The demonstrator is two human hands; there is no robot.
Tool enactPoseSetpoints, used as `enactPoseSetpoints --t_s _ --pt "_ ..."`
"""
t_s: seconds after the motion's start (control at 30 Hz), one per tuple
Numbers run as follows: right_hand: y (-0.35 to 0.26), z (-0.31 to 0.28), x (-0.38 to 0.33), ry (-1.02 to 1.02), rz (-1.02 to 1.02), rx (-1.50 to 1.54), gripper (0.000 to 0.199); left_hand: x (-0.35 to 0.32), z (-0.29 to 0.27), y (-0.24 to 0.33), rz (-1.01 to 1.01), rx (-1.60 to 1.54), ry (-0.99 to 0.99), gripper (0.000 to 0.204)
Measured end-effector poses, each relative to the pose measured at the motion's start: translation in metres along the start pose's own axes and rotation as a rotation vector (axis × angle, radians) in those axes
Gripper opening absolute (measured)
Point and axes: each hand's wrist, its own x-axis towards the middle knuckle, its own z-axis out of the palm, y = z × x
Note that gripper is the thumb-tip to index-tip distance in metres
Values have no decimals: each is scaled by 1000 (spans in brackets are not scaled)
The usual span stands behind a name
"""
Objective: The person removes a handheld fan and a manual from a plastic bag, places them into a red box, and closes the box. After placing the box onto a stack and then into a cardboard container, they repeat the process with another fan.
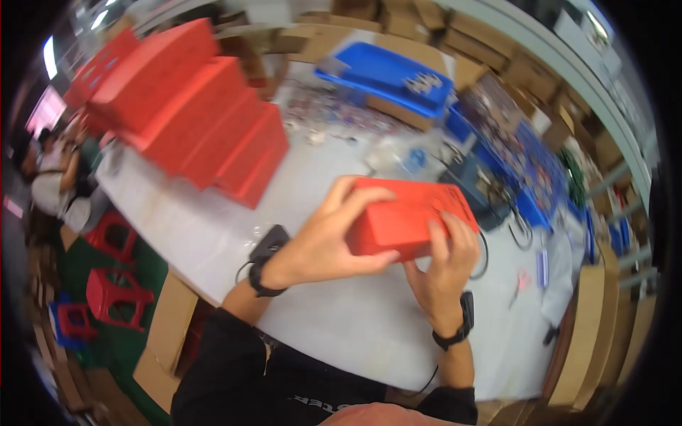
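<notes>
In the head view, the person's left hand [330, 238] grasps the left end of a bright red rectangular box [398, 213], its fingers over the upper face and its thumb along the lower near side. The right hand [447, 266] is on the same box near its right end, fingertips pressed to the red surface and thumb toward the lower edge; it seems to share the grip. The box is tilted and appears raised above the white-covered tabletop [497, 355], in front of the person's body.

As for progress, the box looks shut on the faces that show, though its far side and underside are hidden, so whether it is fully closed cannot be told. It is not yet set down. To the left, a stepped stack of similar red boxes [206, 113] stands on the tabletop, which suggests that several are already done; how many are left cannot be judged.

Beyond the held box lie a crumpled clear plastic bag [391, 156] and a shallow blue plastic tray [366, 62] with small pale pieces in it. Toward the right are a dark grey-blue device [465, 177] and blue plastic bins of small mixed items [534, 211].
</notes>
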Motion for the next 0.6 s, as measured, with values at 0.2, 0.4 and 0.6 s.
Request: enactPoseSetpoints --t_s 0.2,0.4,0.6 --pt "-14 -11 -4 212 -69 1 77 -27 -45 18 288 102 302 74" --pt "-30 12 -19 -94 242 355 72 -61 -152 34 303 334 908 59" --pt "-53 50 -48 -404 125 505 62 -25 -314 -4 332 387 1087 49"
